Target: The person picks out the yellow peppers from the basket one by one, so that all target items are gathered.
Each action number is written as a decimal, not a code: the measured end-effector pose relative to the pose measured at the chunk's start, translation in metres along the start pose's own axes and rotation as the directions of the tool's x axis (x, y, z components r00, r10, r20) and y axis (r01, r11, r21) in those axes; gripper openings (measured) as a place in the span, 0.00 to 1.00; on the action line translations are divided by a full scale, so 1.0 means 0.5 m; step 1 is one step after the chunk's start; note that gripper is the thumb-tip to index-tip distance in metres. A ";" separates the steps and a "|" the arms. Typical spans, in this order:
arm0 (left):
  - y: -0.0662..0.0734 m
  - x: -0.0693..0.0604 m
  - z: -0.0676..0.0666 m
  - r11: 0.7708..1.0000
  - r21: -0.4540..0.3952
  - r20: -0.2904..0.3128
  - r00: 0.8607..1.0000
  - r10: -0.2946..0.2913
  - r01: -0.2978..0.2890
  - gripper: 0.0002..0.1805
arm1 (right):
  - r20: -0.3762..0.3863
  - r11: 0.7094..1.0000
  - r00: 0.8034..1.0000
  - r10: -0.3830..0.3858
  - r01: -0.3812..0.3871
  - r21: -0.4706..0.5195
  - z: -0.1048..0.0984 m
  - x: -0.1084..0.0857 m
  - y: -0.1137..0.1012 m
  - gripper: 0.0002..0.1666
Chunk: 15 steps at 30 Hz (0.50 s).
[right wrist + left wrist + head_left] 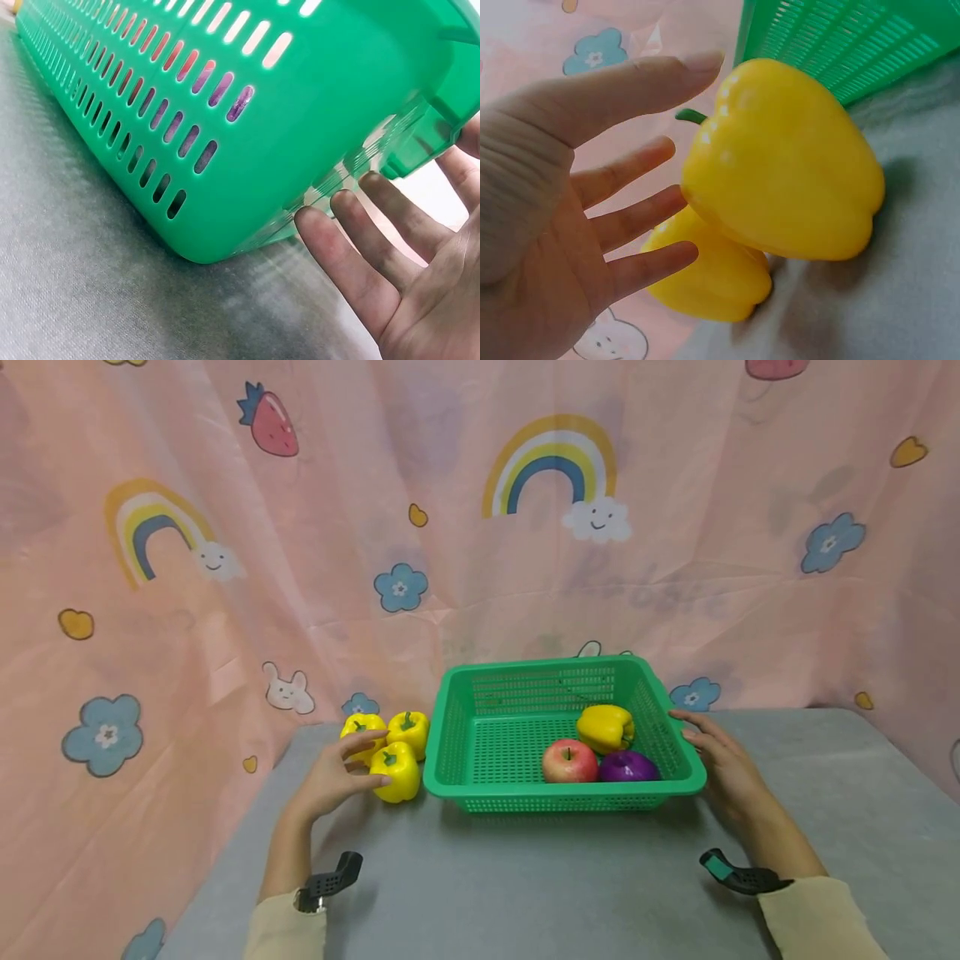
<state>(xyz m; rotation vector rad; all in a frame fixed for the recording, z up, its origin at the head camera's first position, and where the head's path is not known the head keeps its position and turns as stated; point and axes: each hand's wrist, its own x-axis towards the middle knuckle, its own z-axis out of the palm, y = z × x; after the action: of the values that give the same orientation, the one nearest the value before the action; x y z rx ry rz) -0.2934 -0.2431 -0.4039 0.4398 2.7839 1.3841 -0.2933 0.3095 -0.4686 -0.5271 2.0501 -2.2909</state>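
My left hand (337, 774) is beside three yellow bell peppers on the table, thumb and fingers spread. The front bell pepper (395, 772) is nearest, just beyond the thumb tip in the left wrist view; whether they touch I cannot tell. Behind it are a left pepper (363, 725) and a right pepper (409, 732). A green basket (450, 787) holds a red apple (570, 762), a purple round vegetable or fruit (628, 767) and a yellow bell pepper (604, 728). My right hand (726, 770) lies along the basket's right side, its fingers extended at the slotted wall (330, 184).
The grey tabletop (525, 885) extends in front of the basket and to its right. Behind it hangs a pink printed curtain (337, 527). A black wrist strap mount (330, 883) is on my left wrist, another mount (742, 875) on my right.
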 end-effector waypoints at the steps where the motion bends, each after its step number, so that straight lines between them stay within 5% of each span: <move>1: 0.003 0.000 -0.001 1.000 0.003 0.000 1.000 0.005 -0.005 0.38 | 0.004 1.000 1.000 -0.004 0.004 -0.002 0.000 0.000 0.001 0.19; 15: 0.061 0.008 0.002 0.996 0.035 -0.020 0.996 0.088 -0.088 0.32 | -0.026 1.000 1.000 0.010 -0.010 0.019 0.002 -0.002 0.000 0.18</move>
<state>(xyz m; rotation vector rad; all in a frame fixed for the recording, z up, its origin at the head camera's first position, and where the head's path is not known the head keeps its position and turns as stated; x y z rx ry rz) -0.2894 -0.2239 -0.3805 0.5579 2.8418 1.3681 -0.2923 0.3089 -0.4687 -0.4878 2.0352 -2.3219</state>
